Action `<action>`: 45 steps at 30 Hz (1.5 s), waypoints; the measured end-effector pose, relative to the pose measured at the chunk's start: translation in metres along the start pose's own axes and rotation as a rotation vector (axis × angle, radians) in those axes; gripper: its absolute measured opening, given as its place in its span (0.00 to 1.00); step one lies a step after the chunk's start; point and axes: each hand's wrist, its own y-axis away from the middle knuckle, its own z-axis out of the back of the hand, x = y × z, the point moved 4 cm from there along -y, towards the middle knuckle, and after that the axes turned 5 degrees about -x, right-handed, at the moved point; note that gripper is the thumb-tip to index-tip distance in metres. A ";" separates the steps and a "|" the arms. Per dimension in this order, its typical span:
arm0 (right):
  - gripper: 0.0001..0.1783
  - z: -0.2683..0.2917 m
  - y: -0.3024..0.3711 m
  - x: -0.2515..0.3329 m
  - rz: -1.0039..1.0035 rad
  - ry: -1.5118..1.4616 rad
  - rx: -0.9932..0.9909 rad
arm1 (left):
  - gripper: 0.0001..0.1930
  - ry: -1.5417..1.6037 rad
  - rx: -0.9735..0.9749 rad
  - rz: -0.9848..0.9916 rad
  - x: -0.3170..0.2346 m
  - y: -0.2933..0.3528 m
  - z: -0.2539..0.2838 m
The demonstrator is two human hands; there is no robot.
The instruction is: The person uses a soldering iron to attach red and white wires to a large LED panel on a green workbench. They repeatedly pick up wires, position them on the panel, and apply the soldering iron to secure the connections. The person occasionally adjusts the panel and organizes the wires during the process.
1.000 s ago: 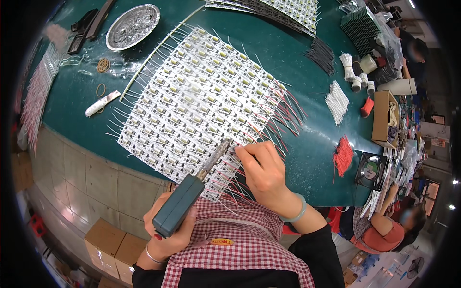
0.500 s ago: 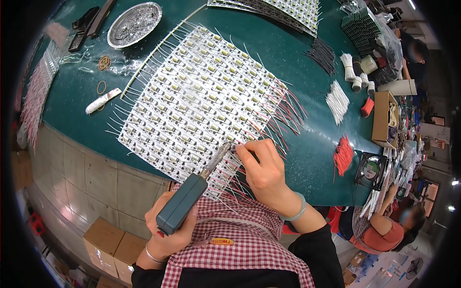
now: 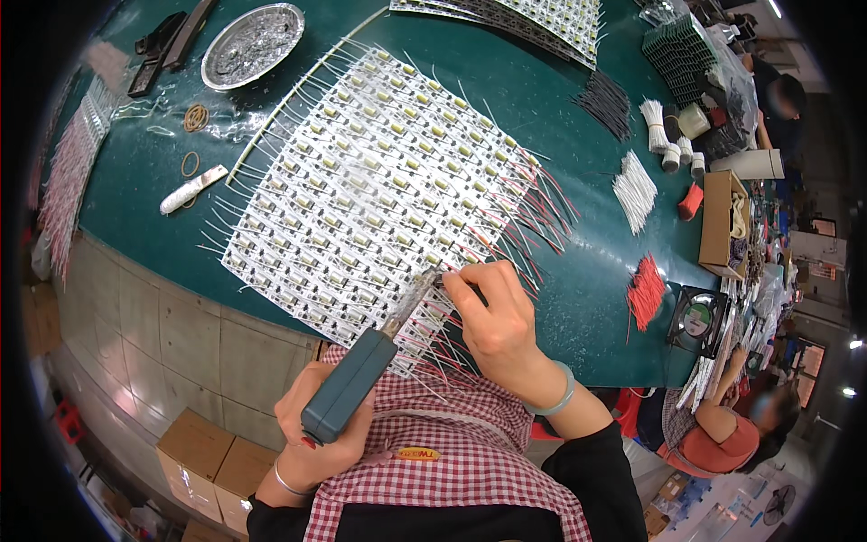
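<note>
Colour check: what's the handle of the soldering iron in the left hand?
Dark blue-green handle; it shows best in the head view.

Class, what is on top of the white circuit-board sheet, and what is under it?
On top: rows of yellowish components; the soldering iron extends over part. Green table shows beside it; whatever the sheet covers cannot be seen.

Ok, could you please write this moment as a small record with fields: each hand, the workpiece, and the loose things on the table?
left hand: wrapped around the dark green handle of a soldering-iron-like tool
right hand: fingertips beside the tool's tip; whether they pinch anything is too small to tell
workpiece: white panel with rows of yellowish components, red wires sticking out on its right side
table: green
loose wires: red pile, white pile, black pile, all right of the panel
upper left: metal dish
</note>
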 end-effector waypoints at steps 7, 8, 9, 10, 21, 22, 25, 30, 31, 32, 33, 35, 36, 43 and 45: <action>0.19 0.000 -0.001 0.001 0.005 0.008 -0.002 | 0.10 -0.022 -0.044 -0.072 0.012 0.009 0.000; 0.19 0.000 0.000 0.001 0.007 0.011 -0.001 | 0.10 -0.015 -0.052 -0.059 0.014 0.011 0.001; 0.19 -0.001 0.000 0.001 0.009 0.013 -0.001 | 0.10 -0.009 -0.060 -0.047 0.015 0.012 0.002; 0.19 -0.001 0.001 0.000 0.010 0.015 -0.001 | 0.10 -0.003 -0.069 -0.035 0.015 0.012 0.002; 0.19 -0.001 0.001 0.000 0.012 0.032 -0.027 | 0.12 -0.039 -0.031 -0.054 0.004 0.006 0.003; 0.19 0.000 0.001 0.001 0.014 0.033 -0.042 | 0.12 -0.047 -0.033 -0.052 0.005 0.007 0.004; 0.19 0.004 0.002 0.006 0.019 0.024 -0.079 | 0.12 -0.033 -0.052 -0.087 0.008 0.011 0.006; 0.19 0.004 0.006 0.016 0.012 -0.030 -0.082 | 0.11 -0.007 -0.058 -0.069 0.014 0.016 0.008; 0.19 0.002 0.006 0.016 0.009 -0.037 -0.076 | 0.11 -0.004 -0.056 -0.061 0.015 0.017 0.009; 0.19 0.000 0.007 0.016 0.006 -0.045 -0.071 | 0.11 0.000 -0.056 -0.056 0.015 0.018 0.009; 0.19 -0.001 0.008 0.016 0.003 -0.052 -0.065 | 0.11 0.005 -0.055 -0.052 0.015 0.018 0.009; 0.19 -0.003 0.009 0.016 -0.007 -0.048 -0.058 | 0.11 0.009 -0.051 -0.052 0.014 0.018 0.009; 0.20 -0.004 0.009 0.016 -0.012 -0.046 -0.054 | 0.11 0.007 -0.049 -0.057 0.013 0.018 0.009; 0.20 -0.006 0.011 0.018 -0.014 -0.014 -0.055 | 0.11 0.010 -0.073 -0.053 0.009 0.017 0.009; 0.20 -0.006 0.012 0.018 -0.023 -0.001 -0.061 | 0.11 0.011 -0.067 -0.044 0.009 0.015 0.009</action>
